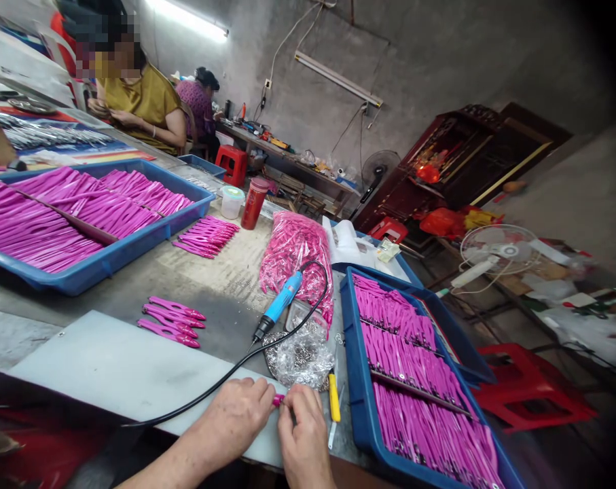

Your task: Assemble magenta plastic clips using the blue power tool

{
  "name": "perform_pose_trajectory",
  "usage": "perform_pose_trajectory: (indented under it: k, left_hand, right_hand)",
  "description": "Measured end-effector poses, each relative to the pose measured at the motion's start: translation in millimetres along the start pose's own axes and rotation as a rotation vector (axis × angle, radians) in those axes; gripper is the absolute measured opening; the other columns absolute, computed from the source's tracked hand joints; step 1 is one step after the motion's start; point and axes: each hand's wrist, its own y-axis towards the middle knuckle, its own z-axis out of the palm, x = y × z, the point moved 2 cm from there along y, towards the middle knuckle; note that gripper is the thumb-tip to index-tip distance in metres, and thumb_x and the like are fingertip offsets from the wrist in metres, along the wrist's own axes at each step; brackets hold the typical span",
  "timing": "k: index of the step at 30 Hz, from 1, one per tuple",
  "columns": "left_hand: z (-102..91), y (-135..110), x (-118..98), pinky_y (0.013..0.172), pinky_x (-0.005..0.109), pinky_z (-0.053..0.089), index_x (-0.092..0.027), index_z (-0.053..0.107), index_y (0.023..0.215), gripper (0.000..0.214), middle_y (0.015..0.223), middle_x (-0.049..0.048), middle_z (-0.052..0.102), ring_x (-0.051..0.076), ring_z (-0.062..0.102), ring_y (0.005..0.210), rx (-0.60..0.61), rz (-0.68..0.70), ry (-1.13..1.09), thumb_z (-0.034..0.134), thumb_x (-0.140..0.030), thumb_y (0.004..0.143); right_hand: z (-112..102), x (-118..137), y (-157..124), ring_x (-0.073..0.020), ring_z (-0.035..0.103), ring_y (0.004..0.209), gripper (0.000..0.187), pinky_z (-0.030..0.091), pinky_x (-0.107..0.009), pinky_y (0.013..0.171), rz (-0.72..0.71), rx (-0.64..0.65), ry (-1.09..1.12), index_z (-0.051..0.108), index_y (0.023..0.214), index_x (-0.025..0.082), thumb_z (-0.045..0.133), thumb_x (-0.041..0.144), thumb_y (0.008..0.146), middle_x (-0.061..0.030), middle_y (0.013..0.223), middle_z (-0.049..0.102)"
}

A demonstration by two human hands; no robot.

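Worktable [200, 275] trays [361, 394] hold handles [404, 350]; left hand [246, 411] and right hand [302, 428] pinch a magenta piece [278, 400].

A red tumbler [255, 204] is set beside a lidded plastic tub [232, 203]. Against the grey wall [465, 54], a wooden cabinet [430, 170] is seen, tilted in the view. A white electric fan [507, 251] is placed at the right, near a red plastic stool [534, 388]. Light is given by a fluorescent tube [188, 19].
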Motion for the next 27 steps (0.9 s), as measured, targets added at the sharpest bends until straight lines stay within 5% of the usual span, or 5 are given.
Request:
perform_pose_trajectory:
  k: [18,27]
  left_hand:
    - [2.3,0.3,0.7,0.05,0.027,0.038,-0.018,0.047,0.075,0.011,0.066,0.0003,0.055,0.017,0.054,0.055,-0.007,-0.002,-0.001,0.045,-0.009,0.082]
    - [0.8,-0.1,2.8,0.051,0.027,0.04,-0.018,0.048,0.074,0.012,0.065,0.0003,0.056,0.016,0.056,0.055,-0.051,-0.042,-0.028,0.042,-0.012,0.083]
  right_hand:
    - [3.0,0.0,-0.8,-0.0165,0.048,0.067,0.018,0.037,-0.027,0.06,0.082,0.008,0.031,0.041,0.066,0.021,0.04,0.011,0.08,-0.0014,0.069,0.049]
    - [-7.0,-7.4,0.8,-0.0145,0.047,0.06,0.023,0.037,-0.023,0.053,0.166,0.025,0.089,0.044,0.066,0.021,0.049,0.034,0.084,0.0011,0.064,0.049]
